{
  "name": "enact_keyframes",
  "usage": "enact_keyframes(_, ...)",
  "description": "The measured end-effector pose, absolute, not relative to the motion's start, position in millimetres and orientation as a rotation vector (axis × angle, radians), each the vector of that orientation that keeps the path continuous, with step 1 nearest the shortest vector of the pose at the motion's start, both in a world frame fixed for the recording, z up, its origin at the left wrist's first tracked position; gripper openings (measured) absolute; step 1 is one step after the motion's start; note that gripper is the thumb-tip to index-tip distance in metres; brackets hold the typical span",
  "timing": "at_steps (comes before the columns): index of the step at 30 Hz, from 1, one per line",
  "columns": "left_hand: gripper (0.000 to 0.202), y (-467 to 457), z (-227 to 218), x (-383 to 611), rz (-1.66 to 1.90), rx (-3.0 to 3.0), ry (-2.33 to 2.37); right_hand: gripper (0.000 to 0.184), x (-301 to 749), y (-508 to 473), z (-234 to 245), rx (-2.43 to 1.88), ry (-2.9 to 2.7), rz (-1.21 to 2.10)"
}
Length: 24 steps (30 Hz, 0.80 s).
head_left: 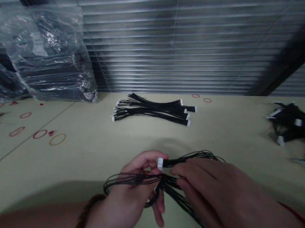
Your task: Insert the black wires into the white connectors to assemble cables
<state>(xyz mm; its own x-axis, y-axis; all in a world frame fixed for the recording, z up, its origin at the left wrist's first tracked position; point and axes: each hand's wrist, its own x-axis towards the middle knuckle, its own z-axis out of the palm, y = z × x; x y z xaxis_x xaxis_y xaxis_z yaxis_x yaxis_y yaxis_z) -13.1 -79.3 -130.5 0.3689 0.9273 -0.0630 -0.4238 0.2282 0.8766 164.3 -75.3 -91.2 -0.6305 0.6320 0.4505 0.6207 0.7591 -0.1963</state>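
Note:
My left hand (134,192) is closed round a bundle of thin black wires (133,179), its thumb and forefinger pinching the white connector (160,163) at the bundle's end. My right hand (214,193) pinches the same black wires just right of the connector, fingers pressed together over the strands. The wires loop out to the left and fan out under my right hand, near the table's front edge.
A neat pile of black wire harnesses (155,110) with white connectors lies mid-table. A tangled heap of harnesses (293,127) sits at the right edge. Clear plastic bags of wires (49,59) stand back left. Red and yellow rubber bands (40,134) lie scattered on the left. Window blinds rise behind.

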Motion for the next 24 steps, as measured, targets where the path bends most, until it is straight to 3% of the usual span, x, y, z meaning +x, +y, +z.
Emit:
enact_keyframes(15,0.015,-77.6,-130.6,-11.7,1.025,0.885,0.668,0.030,166.2,-73.7,-84.0,-0.946,-2.507,0.097)
enact_keyframes(21,0.017,-80.5,-132.7,-11.9,1.029,0.901,0.688,0.011,169.7,-77.3,-89.1,-1.138,-2.540,0.054)
enact_keyframes(24,0.016,-80.7,-131.5,-12.0,1.021,0.899,0.678,0.018,168.9,-77.0,-90.4,-1.175,-2.506,-0.010)
